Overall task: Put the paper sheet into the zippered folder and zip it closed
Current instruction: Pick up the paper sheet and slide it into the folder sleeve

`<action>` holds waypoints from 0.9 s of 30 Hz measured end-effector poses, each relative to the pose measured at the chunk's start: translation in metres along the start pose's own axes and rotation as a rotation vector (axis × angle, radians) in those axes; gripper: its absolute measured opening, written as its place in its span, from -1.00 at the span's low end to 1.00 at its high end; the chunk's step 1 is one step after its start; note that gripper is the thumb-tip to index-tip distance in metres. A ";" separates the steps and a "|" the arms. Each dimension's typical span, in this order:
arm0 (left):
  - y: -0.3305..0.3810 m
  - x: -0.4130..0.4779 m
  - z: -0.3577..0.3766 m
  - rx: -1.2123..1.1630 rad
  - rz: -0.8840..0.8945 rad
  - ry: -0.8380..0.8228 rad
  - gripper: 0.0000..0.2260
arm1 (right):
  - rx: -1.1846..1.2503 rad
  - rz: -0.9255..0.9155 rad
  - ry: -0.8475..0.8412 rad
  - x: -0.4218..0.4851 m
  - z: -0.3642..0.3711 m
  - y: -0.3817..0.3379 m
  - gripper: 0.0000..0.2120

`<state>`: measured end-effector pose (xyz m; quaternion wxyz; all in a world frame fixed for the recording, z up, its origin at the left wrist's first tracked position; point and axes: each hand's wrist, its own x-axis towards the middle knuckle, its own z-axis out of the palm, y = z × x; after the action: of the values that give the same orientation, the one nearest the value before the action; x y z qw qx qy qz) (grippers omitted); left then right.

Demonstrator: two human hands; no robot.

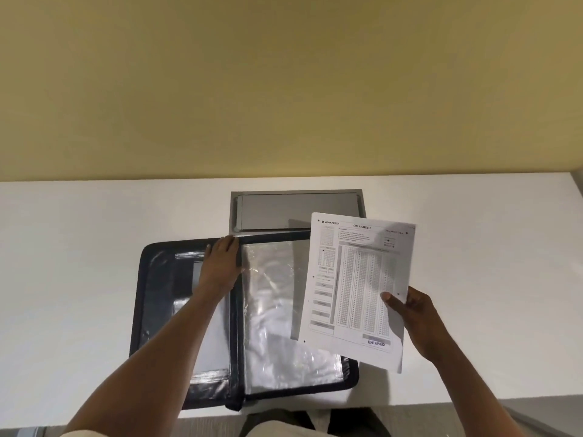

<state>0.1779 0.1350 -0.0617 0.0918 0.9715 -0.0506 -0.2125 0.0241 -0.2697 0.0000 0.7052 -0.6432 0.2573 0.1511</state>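
The zippered folder [189,310] lies open flat on the white table [79,247], spine running front-to-back approx., clear plastic sleeve [277,310] on its right half. The paper sheet [356,288] is held above and overlapping the folder's right edge, long axis roughly parallel w/ the spine, tilted a bit. Right hand [413,316] pinches the sheet's right edge near its lower half, thumb on top, fingers closed on it. Left hand [220,266] rests flat & open near the top of the spine, gripping nothing, prob. steadying the folder. Sheet sits right of the sleeve, so next move likely goes leftward; which sleeve edge is open can't be told. Right hand nearer. Grey recessed panel [296,209] sits just behind the folder.
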 end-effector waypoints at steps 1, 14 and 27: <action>-0.002 0.000 0.002 -0.004 0.008 0.014 -0.29 | -0.003 0.003 0.007 -0.001 0.001 0.001 -0.79; 0.018 -0.027 0.029 0.013 0.069 0.015 -0.31 | -0.038 0.012 0.052 -0.012 0.012 0.013 -0.77; 0.043 -0.010 0.036 -0.056 0.113 0.167 -0.78 | -0.033 -0.028 0.171 -0.017 0.001 0.012 -0.78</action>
<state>0.1511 0.0882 -0.0813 0.1347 0.9785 -0.0916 -0.1264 0.0039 -0.2651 0.0000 0.6720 -0.6688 0.3052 0.0900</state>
